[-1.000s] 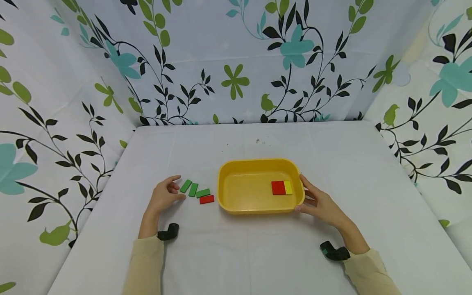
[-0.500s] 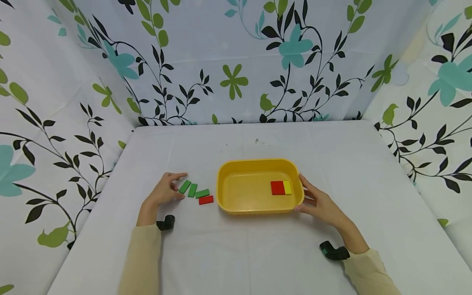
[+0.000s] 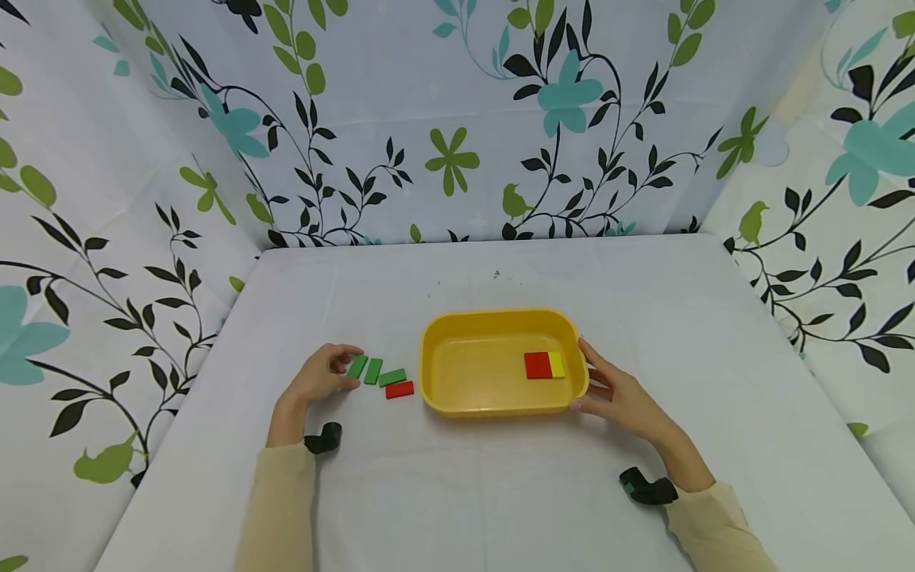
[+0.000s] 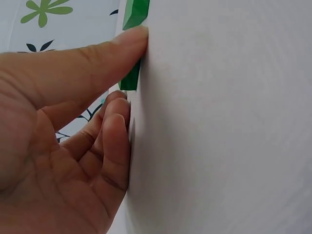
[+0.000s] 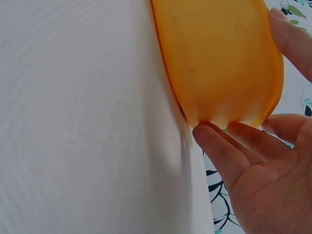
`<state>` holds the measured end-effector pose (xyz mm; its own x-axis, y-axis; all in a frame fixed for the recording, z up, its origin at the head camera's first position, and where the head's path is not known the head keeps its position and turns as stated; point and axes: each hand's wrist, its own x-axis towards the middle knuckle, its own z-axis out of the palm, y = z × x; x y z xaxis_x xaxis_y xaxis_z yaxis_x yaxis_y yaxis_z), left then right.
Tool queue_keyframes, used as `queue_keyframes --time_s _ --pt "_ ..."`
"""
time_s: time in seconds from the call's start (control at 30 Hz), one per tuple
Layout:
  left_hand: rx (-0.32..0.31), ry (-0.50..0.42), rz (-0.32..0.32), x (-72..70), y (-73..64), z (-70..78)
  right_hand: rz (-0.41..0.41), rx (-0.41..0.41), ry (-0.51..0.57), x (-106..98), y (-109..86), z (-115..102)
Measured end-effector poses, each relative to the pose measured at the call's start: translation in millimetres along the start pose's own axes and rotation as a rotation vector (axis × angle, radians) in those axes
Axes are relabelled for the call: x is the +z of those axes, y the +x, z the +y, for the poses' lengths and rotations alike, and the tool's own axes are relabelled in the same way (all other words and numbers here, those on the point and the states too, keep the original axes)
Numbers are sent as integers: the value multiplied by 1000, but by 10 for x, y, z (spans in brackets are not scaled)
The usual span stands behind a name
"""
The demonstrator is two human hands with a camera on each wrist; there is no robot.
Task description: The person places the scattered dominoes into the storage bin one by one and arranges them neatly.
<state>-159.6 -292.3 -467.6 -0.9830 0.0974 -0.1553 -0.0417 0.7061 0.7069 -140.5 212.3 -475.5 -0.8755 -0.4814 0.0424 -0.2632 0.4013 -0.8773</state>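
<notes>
My left hand (image 3: 318, 375) has its thumb and index finger at opposite ends of the leftmost green block (image 3: 357, 366), pinching it on the white table. In the left wrist view the thumb partly hides a green block (image 4: 129, 80). To its right lie two more flat green blocks (image 3: 372, 371) and a red block (image 3: 399, 390). A yellow tray (image 3: 457, 411) stands in the middle, with red (image 3: 538, 365) and yellow (image 3: 557, 365) pieces side by side in it. My right hand (image 3: 620, 397) holds the tray's right end, thumb at the near corner, fingers along the end wall.
A white cloth covers the table (image 3: 472, 492). Leaf-patterned curtains (image 3: 457, 119) enclose its back and sides. A black wrist camera (image 3: 323, 438) sits on the left wrist, another black camera (image 3: 647, 485) on the right. Small dark specks mark the cloth behind the tray.
The left index finger first stretched out past the leftmost green block, then came down against its far end. The right hand and the tray have stayed in place.
</notes>
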Motion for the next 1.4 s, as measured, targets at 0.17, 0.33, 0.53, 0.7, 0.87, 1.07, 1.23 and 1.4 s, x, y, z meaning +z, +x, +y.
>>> queue_keyframes --time_s 0.17,0.33,0.53,0.7,0.87,1.07,1.23,1.4 --pt "-61 -52 52 36 -31 -25 -4 1 -3 4 -14 6" --pt "-129 -131 129 44 -95 -57 -8 5 2 11 -27 1" --pt "-153 -191 198 24 -119 -21 -5 4 5 17 -28 3" --pt "-127 -249 229 6 -140 146 0 -1 0 15 -29 8" --pt "-17 -295 267 20 -139 459 2 -3 -6 8 -27 -3" --pt "135 -361 314 84 -117 973 1 0 -6 -4 -12 -18" --pt "194 -369 286 196 -67 1405 5 2 -1 -14 1 -16" --pt "177 -360 213 427 19 1737 3 9 -1 -18 5 -14"
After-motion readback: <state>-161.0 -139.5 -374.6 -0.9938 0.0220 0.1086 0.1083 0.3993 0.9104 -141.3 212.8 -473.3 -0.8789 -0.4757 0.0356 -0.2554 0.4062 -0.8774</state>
